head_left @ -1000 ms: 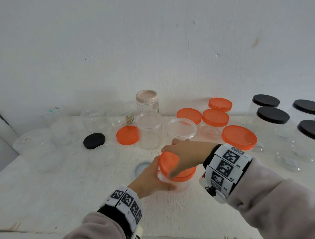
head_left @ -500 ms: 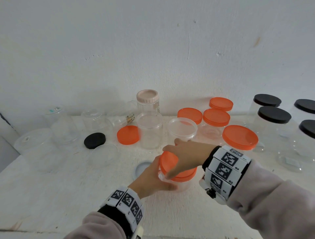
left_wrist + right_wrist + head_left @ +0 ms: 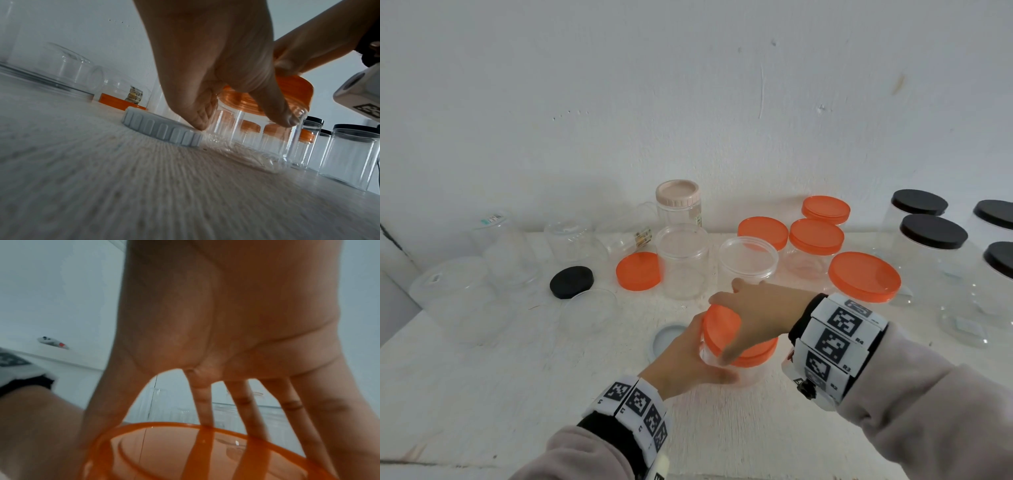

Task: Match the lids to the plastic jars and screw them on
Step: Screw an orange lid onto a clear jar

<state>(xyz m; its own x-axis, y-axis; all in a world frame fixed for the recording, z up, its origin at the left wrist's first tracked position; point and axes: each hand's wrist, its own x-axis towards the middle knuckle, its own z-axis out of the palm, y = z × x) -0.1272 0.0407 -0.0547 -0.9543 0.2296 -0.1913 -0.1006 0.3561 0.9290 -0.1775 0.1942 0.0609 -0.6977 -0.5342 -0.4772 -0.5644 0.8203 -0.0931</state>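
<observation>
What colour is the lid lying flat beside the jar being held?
Pale grey-blue lid, with a ribbed edge; clearest in the left wrist view.

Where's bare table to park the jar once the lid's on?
Bare: the near table left of the left hand, in front of the grey lid; also the near strip below the right hand. Crowded: the back row, orange-lidded jars through black-lidded jars.

— Where was the jar being worked on?
— The clear jar [image 3: 751, 371] stood upright on the white bench [image 3: 482, 394], near its front, an orange lid [image 3: 722, 330] sitting on its mouth.
— And the rest?
— A loose orange lid [image 3: 637, 270] and a black lid [image 3: 571, 282] lay flat further back.
</observation>
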